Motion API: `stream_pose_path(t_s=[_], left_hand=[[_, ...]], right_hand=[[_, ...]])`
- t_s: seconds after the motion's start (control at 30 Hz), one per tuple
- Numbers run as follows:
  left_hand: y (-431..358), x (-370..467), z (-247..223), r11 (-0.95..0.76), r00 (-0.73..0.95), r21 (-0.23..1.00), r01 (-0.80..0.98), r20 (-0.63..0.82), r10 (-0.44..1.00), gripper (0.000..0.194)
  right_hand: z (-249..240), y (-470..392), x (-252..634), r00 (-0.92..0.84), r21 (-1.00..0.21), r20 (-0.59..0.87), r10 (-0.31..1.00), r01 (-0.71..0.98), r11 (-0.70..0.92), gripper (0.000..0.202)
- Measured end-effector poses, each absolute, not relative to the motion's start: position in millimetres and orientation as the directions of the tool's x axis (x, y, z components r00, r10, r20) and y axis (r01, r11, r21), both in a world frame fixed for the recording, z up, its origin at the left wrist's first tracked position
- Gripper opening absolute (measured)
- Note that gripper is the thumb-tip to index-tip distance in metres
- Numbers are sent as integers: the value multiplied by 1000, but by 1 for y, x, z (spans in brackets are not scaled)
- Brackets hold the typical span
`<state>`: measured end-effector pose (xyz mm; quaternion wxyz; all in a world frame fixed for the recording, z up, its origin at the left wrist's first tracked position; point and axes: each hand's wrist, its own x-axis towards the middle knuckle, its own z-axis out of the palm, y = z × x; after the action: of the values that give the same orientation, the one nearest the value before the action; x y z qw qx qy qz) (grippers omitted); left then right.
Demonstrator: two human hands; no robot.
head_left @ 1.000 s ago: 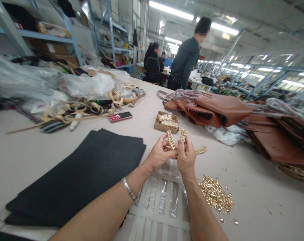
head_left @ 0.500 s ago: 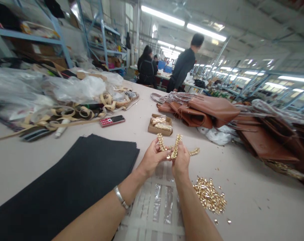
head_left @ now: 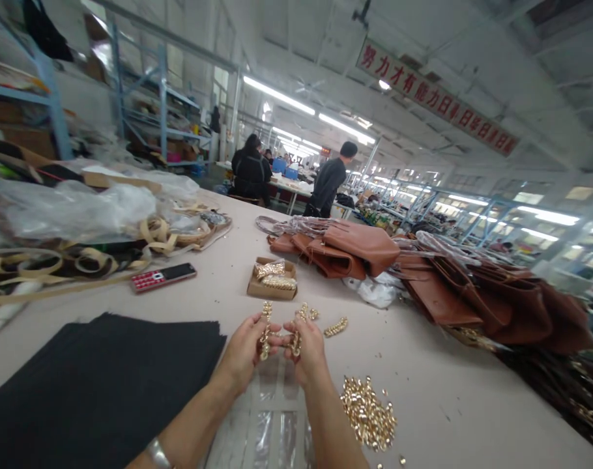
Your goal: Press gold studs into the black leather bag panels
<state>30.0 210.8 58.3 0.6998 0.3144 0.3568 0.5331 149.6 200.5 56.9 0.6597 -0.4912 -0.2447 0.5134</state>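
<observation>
My left hand (head_left: 247, 345) is closed on a short gold chain (head_left: 266, 326), which stands up between thumb and fingers. My right hand (head_left: 307, 345) pinches another piece of gold chain (head_left: 297, 339) close beside it; whether the two pieces are linked cannot be made out. Just beyond the hands sits a small cardboard box (head_left: 272, 293) with bagged gold chain in it. To the right of my right hand lies a loose chain piece (head_left: 336, 327). Nearer, a heap of small gold pieces (head_left: 369, 412) rests on the table (head_left: 438, 397).
A black sheet stack (head_left: 96, 384) lies at the left, with a red phone (head_left: 163, 277) behind it. Plastic bags (head_left: 86, 208) and tan strips cover the far left. Brown leather bags (head_left: 362, 244) line the right. Two people (head_left: 326, 182) are beyond the table.
The view has tilted up and shifted right, so the table items sit further left. The chain pieces, still in my hands, are held more upright.
</observation>
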Motion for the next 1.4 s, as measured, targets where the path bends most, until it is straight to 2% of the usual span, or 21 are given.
stream_pose_path(t_s=[0.17,0.37,0.5,0.63,0.77,0.9,1.13,1.4], left_hand=[[210,30,62,269,165,793,-547,-212,963,10],[210,28,62,316,197,733,-602,-246,949,8],[210,27,62,346,255,697,-628,-236,938,11],[208,30,62,366,309,669,-647,-209,928,14],[205,34,62,364,335,663,-654,-178,926,16],[202,37,61,337,333,663,-668,-138,933,28],[200,37,59,233,254,708,-667,-78,964,39],[201,40,54,157,202,824,-545,-53,978,37]], right_hand=[[71,208,177,390,-936,-242,888,-335,-107,23],[90,244,244,455,-971,-201,868,22,-237,13],[117,281,284,502,-940,-56,863,266,-215,28],[128,284,274,446,-922,48,894,365,-133,41],[106,241,217,252,-946,15,968,318,-68,45],[85,193,175,106,-971,101,989,226,75,49],[76,170,164,84,-976,104,991,198,86,41],[55,167,158,100,-999,-3,995,-54,3,42]])
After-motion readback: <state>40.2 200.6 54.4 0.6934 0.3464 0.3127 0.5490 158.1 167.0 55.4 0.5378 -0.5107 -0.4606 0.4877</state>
